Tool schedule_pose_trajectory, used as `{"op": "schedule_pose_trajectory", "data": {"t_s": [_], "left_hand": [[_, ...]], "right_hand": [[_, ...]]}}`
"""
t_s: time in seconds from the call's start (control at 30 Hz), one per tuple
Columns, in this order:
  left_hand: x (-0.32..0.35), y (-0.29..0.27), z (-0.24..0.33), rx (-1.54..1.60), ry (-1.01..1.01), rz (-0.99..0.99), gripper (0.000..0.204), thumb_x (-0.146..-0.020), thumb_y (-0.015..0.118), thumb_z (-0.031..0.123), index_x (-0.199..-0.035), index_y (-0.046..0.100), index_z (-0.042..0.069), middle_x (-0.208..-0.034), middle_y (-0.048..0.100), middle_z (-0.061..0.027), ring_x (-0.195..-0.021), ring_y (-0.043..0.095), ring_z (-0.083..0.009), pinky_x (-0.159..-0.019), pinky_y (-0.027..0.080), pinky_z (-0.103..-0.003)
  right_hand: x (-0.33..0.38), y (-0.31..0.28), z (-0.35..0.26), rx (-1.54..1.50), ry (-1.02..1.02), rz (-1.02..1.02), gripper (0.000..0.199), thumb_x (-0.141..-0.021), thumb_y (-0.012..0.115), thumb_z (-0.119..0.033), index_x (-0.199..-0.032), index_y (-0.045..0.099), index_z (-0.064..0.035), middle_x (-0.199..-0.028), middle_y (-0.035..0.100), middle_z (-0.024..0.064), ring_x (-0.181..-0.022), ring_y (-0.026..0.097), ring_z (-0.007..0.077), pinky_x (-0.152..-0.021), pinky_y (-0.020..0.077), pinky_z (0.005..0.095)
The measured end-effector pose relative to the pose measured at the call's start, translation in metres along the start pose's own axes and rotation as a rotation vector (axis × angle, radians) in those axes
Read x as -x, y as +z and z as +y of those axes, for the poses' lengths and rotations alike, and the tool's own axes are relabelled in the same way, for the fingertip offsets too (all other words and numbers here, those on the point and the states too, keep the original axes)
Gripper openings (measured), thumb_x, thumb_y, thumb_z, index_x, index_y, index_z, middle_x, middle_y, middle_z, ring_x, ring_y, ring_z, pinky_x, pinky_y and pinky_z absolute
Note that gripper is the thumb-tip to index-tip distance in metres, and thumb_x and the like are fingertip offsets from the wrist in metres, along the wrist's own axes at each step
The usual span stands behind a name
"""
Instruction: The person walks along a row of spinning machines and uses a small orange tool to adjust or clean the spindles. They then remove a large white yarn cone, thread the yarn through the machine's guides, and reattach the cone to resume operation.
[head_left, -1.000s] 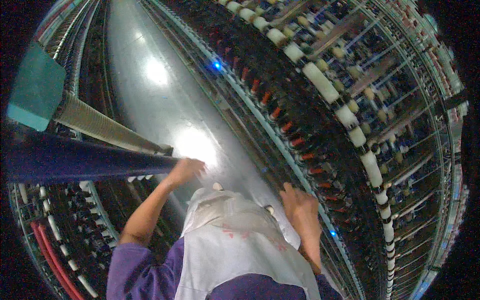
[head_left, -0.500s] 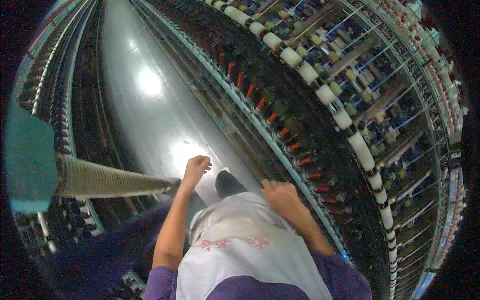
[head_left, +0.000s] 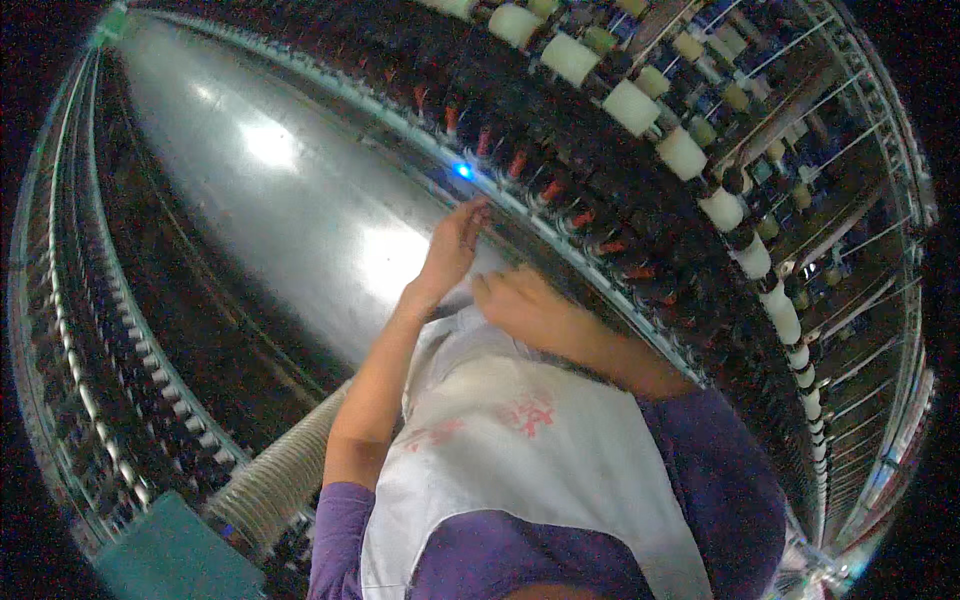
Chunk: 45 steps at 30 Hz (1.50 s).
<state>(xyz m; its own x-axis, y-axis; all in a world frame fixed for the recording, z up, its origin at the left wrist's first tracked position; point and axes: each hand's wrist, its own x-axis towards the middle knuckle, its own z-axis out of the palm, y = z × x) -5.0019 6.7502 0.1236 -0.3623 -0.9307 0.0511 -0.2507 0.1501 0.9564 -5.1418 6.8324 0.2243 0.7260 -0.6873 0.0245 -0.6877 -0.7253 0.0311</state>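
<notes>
My left hand (head_left: 453,248) is raised in front of me beside the machine on the right. Its fingers are bent and drawn together near the pale rail (head_left: 545,222), just below a small blue light (head_left: 463,170). Whether anything sits between those fingertips is too small to tell. Close by, my right hand (head_left: 518,305) hovers over the top of my white apron (head_left: 490,430), its fingers curled inward and slightly blurred. Anything inside it is hidden. A row of orange-red bobbins (head_left: 552,189) stands behind the rail, with large white rolls (head_left: 632,106) beyond them.
A shiny grey floor aisle (head_left: 200,140) runs to the far left between two long machines. On its left side lies another machine row (head_left: 90,330). A ribbed hose (head_left: 275,480) joins a teal box (head_left: 180,550) at the lower left.
My view has swung to the right, and the hose and teal box have slid toward the lower left. Both hands have come closer together, the left one now nearer the rail.
</notes>
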Motion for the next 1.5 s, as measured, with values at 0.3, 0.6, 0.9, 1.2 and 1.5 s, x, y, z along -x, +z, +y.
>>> {"op": "schedule_pose_trajectory", "data": {"t_s": [0.3, 0.6, 0.9, 1.2, 1.5], "left_hand": [[-0.090, 0.063, -0.052, -0.074, 0.197, -0.105, 0.054, -0.084, 0.038, -0.007, -0.137, 0.027, -0.005, -0.127, 0.045, -0.0290, -0.122, 0.042, -0.0418, -0.100, 0.036, -0.042], [-0.134, 0.032, -0.013, -0.032, 0.419, -0.296, 0.031, -0.092, 0.047, 0.008, -0.120, 0.041, -0.002, -0.101, 0.055, -0.0250, -0.092, 0.056, -0.0391, -0.083, 0.044, -0.041], [-0.148, -0.097, 0.071, 0.919, -0.312, -0.551, 0.019, -0.094, 0.052, 0.020, -0.102, 0.054, 0.003, -0.074, 0.054, -0.0021, -0.061, 0.048, -0.0101, -0.053, 0.039, -0.023], [-0.145, -0.098, 0.014, 1.166, -0.920, -0.707, 0.025, -0.092, 0.055, 0.023, -0.099, 0.055, -0.001, -0.077, 0.052, -0.0035, -0.063, 0.047, -0.0148, -0.059, 0.042, -0.029], [-0.158, -0.123, 0.009, 1.491, -0.752, -0.686, 0.033, -0.092, 0.052, 0.029, -0.101, 0.055, -0.003, -0.072, 0.048, -0.0019, -0.060, 0.043, -0.0122, -0.058, 0.038, -0.026]], "right_hand": [[0.070, 0.008, -0.007, -0.068, 0.645, -0.173, 0.029, -0.073, 0.058, -0.011, -0.099, 0.059, 0.0033, -0.079, 0.063, 0.0136, -0.062, 0.063, 0.0272, -0.054, 0.0489, 0.0391], [0.020, 0.019, -0.112, -0.363, 1.212, -0.159, 0.018, -0.083, 0.057, -0.016, -0.095, 0.056, -0.0024, -0.076, 0.061, 0.0172, -0.068, 0.061, 0.0339, -0.058, 0.0497, 0.0407], [-0.076, 0.020, -0.120, -0.429, 1.439, 0.044, 0.027, -0.084, 0.058, -0.016, -0.108, 0.058, -0.0021, -0.083, 0.064, 0.0191, -0.065, 0.061, 0.0352, -0.056, 0.0482, 0.0400], [-0.116, 0.021, -0.049, -0.857, 1.259, 0.490, 0.022, -0.090, 0.055, -0.017, -0.103, 0.062, -0.0007, -0.068, 0.060, 0.0108, -0.057, 0.057, 0.0134, -0.051, 0.0447, 0.0286], [-0.113, 0.015, -0.050, -1.349, 1.131, 0.468, 0.037, -0.087, 0.058, -0.037, -0.105, 0.062, -0.0038, -0.071, 0.062, 0.0089, -0.063, 0.058, 0.0170, -0.059, 0.0471, 0.0346]]}}
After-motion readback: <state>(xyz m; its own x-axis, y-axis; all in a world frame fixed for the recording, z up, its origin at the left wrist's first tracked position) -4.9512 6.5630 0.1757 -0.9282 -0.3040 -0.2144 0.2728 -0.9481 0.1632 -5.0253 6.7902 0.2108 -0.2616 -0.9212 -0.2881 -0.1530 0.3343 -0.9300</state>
